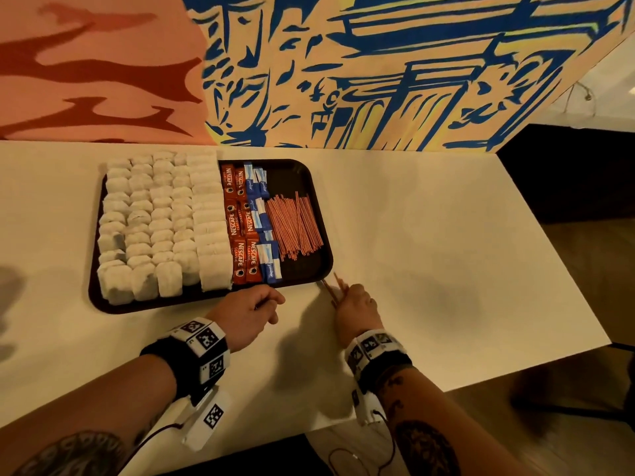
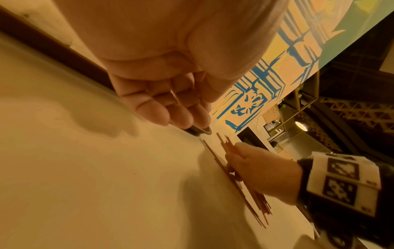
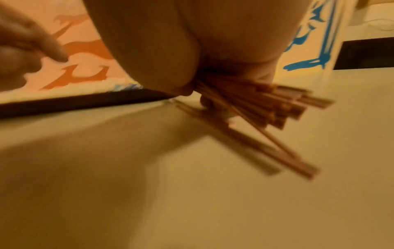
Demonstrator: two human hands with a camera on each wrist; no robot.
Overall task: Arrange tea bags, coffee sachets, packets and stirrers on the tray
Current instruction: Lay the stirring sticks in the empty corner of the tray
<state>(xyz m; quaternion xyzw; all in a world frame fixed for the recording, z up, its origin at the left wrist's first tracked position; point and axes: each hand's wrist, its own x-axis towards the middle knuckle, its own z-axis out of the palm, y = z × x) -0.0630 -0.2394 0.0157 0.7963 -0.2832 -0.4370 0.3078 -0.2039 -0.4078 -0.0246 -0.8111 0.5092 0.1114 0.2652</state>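
Observation:
A dark tray (image 1: 292, 176) on the white table holds rows of white tea bags (image 1: 154, 221), red coffee sachets (image 1: 240, 228), blue packets (image 1: 263, 214) and a heap of red stirrers (image 1: 295, 228). My right hand (image 1: 357, 298) grips a bundle of stirrers (image 3: 277, 109) low over the table, just off the tray's near right corner; their ends fan out unevenly. My left hand (image 1: 264, 304) hangs at the tray's near rim (image 2: 198, 131) with loosely curled fingers (image 2: 183, 118), and I see nothing in it.
The white table (image 1: 446, 235) stretches bare to the right of the tray, ending at an edge on the right and near side. A painted orange and blue wall (image 1: 343, 80) rises right behind the tray. Cables trail from my wrist bands.

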